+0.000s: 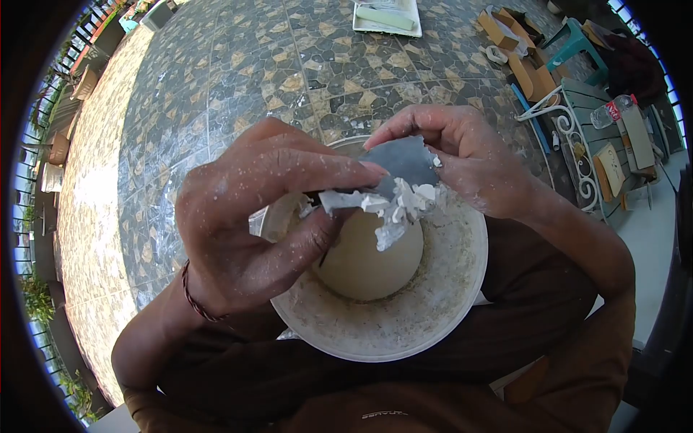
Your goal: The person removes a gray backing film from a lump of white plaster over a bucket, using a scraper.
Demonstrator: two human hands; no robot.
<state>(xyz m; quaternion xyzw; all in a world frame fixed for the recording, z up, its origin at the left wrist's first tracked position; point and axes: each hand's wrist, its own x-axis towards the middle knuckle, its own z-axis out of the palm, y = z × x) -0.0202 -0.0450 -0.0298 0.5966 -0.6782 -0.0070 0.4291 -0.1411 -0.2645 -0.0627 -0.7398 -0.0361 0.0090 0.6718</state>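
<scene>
My left hand (267, 209), speckled white, pinches a thin white-crusted piece (346, 200) between thumb and fingers; a dark edge shows by the palm, and its exact kind is hidden. My right hand (469, 162) grips a grey flat sheet (404, 160) with a ragged, white-flecked edge. Where the two pieces meet, white plaster-like clumps (404, 206) hang together. Both hands are above a round whitish tub (451, 289), set between my legs. Inside its wide, dirty rim is a round opening with a pale, smooth surface (375, 270).
Patterned floor tiles (274, 72) carry white smears. Ahead lies a white tray (388, 29) with a pale green block. At right are cardboard boxes (530, 76), a green stool (577, 50), and a bench (588, 108) bearing a plastic bottle (610, 110). Potted plants line the left railing.
</scene>
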